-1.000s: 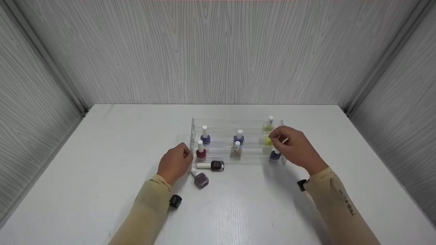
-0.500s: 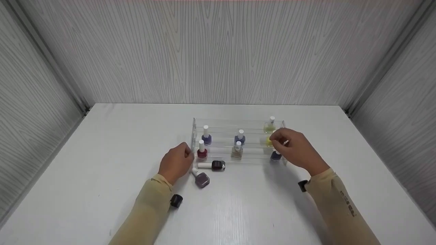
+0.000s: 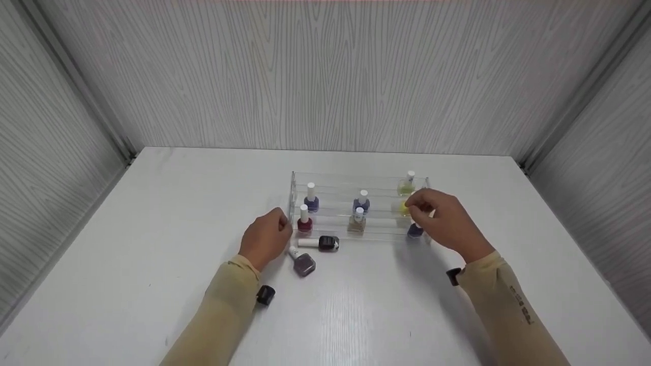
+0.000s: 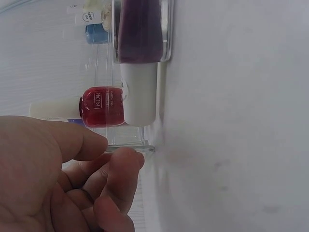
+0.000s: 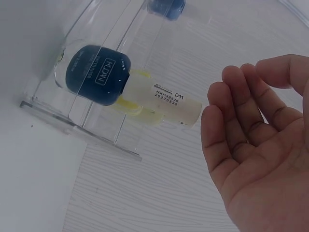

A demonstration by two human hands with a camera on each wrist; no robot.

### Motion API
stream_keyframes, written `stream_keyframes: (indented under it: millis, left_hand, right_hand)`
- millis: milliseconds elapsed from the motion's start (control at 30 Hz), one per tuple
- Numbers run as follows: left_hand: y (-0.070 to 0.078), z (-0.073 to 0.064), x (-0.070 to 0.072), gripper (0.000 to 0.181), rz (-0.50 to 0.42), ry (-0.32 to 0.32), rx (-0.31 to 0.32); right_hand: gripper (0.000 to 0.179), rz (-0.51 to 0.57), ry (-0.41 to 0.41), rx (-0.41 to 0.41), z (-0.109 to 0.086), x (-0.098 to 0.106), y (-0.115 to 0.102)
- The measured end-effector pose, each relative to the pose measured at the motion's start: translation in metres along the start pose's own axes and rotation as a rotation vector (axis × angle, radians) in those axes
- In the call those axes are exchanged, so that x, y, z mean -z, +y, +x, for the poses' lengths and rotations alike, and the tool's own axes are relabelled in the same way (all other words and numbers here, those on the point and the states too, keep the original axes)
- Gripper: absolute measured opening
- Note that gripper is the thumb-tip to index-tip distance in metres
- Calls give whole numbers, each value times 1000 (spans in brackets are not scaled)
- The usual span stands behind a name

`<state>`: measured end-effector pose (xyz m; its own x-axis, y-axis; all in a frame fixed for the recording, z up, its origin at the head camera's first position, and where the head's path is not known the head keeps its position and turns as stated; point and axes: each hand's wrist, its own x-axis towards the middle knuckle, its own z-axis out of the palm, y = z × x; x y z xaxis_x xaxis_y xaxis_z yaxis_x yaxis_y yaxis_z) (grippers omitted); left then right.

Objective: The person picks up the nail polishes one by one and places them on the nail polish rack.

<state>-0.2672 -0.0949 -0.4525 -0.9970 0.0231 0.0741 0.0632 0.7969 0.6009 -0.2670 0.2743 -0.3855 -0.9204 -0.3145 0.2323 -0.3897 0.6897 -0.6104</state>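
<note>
A clear acrylic tiered rack (image 3: pixel 379 236) carries several white-capped nail polish bottles. My left hand (image 3: pixel 265 236) pinches the edge of its left side panel (image 4: pixel 130 147) between thumb and fingers. A red nail polish (image 4: pixel 101 107) stands just inside that panel. At the rack's right side, my right hand (image 3: pixel 441 218) has loosely bent fingers with nothing visible between them. Its fingertips are close to the white cap (image 5: pixel 166 104) of a dark blue nail polish (image 5: pixel 99 75). Behind that bottle is a yellow nail polish (image 3: pixel 405 208), partly hidden by the hand.
A purple nail polish (image 3: pixel 304 265) and a dark one (image 3: pixel 328 243) lie on the white table before the rack. Violet bottles (image 3: pixel 312 204), a beige one (image 3: pixel 357 223) and a pale yellow-green one (image 3: pixel 406 187) stand on the tiers. Panelled walls enclose the table.
The head view has shifted slightly, so the scene sits a little higher and farther right. Both hands stay at the same places on the rack, and the bottles have not moved.
</note>
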Motion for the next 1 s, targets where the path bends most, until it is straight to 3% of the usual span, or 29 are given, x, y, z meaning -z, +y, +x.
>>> stream_keyframes:
  millis: [300,567,767,1000]
  left_hand:
    - [0,0,-1,11,13,-5,7]
    - [3,-1,2,11,26,-15,2]
    - [3,0,4,11,24,-15,-1]
    - [4,0,2,11,11,-29,9]
  right_hand:
    - [11,-41,-85,34,0,-22,-21]
    - [10,-123,-130,97,4,-54,-51]
    - [14,-181,-264,139,11,-85,-80]
    - [19,-204,-385,159,17,-115,-97]
